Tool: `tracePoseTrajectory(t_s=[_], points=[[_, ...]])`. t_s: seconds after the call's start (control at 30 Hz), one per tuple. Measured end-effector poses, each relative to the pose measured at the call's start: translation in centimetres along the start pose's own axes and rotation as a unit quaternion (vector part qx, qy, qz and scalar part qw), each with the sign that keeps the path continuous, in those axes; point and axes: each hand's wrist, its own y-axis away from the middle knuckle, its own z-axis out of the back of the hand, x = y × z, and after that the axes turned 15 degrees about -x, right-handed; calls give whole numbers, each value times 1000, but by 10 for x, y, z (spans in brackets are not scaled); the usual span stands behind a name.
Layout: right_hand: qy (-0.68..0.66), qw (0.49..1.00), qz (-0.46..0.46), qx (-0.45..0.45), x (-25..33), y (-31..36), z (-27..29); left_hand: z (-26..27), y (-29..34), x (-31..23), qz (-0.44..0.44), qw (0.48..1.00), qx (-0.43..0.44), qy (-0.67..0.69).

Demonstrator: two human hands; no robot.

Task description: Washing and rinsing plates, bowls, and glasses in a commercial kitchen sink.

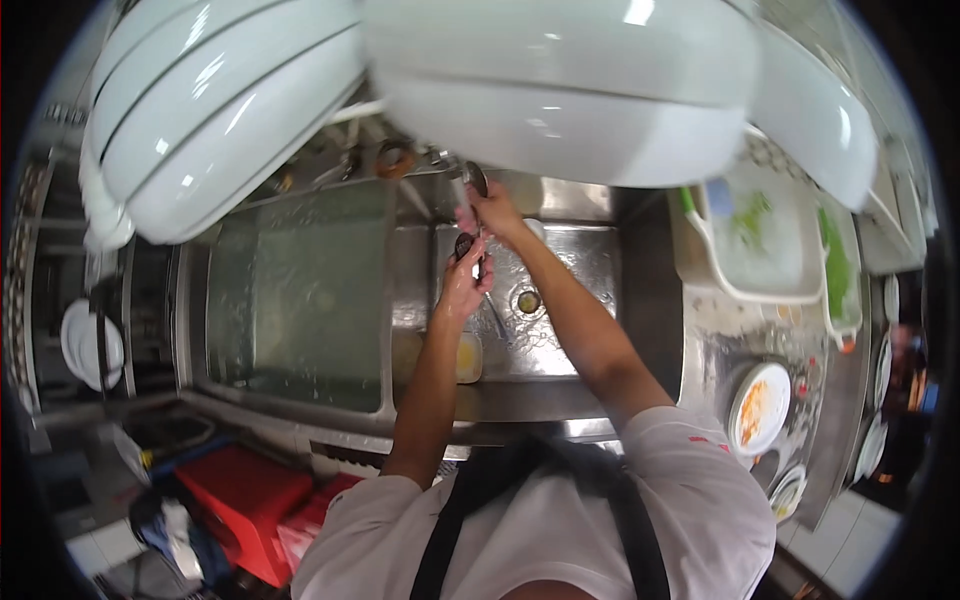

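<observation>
Both of my hands are over the right sink basin (575, 240), under the tap (445, 160). My right hand (496, 212) is closed round a metal spoon (477, 178), whose rounded end sticks up past the fingers. Just below and to the left, my left hand (463, 287) grips a utensil with a dark oval end (463, 246); its exact kind is unclear. Water seems to run down beside the right hand. Under the hands, a thin utensil (497, 315) lies on the basin floor, left of the drain (527, 301).
A water-filled basin (300, 300) adjoins on the left. Large white dishes (560, 90) hang low overhead. To the right stand a white tub (765, 275) with green scraps and a plate with orange food remains (758, 410). A red bin (245, 500) sits at lower left.
</observation>
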Motion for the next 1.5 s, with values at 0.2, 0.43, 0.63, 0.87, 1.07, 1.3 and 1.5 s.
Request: tracePoseTrajectory(t_s=[0.2,0.43,0.63,0.87,1.07,1.3,1.5], points=[[-143,985,57,-73,17,-2,15,19,-21,-12,19,986,-158,-37],[-112,987,-77,-84,7,18,23,8,-73,-34,20,999,18,-23],[-65,996,-13,-65,-14,22,20,-5,-60,-20,-62,997,-45,30],[182,981,23,-67,-30,4,-17,6,-56,-25,-25,994,-76,78],[224,935,220,-161,-40,10,-24,-9,-50,-45,-233,959,-121,-104],[33,953,263,-148,-57,40,-16,-11,-62,-49,-187,975,-116,16],[116,988,15,-101,-56,72,12,-4,-61,-27,-81,996,-27,8]])
